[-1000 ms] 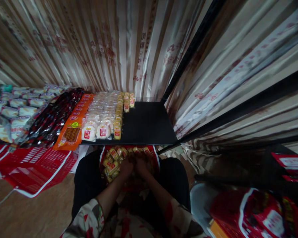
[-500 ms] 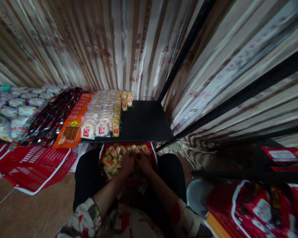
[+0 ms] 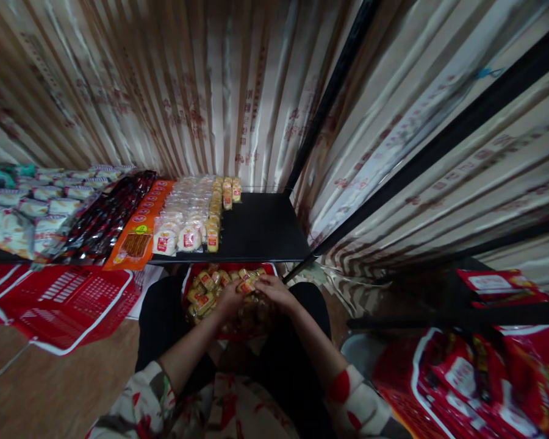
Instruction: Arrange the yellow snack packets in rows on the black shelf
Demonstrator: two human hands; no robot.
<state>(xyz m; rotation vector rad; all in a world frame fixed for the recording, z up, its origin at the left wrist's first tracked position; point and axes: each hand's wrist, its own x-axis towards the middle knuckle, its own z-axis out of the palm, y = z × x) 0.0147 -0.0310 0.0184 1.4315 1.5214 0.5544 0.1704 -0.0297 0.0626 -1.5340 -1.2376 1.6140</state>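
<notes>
Between my knees sits a red basket [image 3: 185, 284] with a white rim, full of small yellow-wrapped snack packets [image 3: 204, 302]. Above the pile, my left hand [image 3: 230, 299] is closed on one snack packet [image 3: 246, 286] with a red and white label. My right hand [image 3: 276, 291] pinches the other end of that packet from the right. The fingertips are small and dim. On the black shelf [image 3: 265, 225] ahead, matching yellow packets [image 3: 213, 235] stand in a row, with a short second row behind at the right.
Left along the shelf lie clear-wrapped round white snacks [image 3: 191, 236], an orange bag [image 3: 136, 244], dark shiny packets [image 3: 103, 219] and white packets [image 3: 48, 194]. Red baskets [image 3: 68, 305] stand at lower left; red bags [image 3: 462, 372] fill the lower right. Black frame bars [image 3: 384, 204] cross before a curtain.
My hands were close together low over the pile. Now they are farther apart, the right one moved outward, and a packet shows between them. The view has shifted slightly.
</notes>
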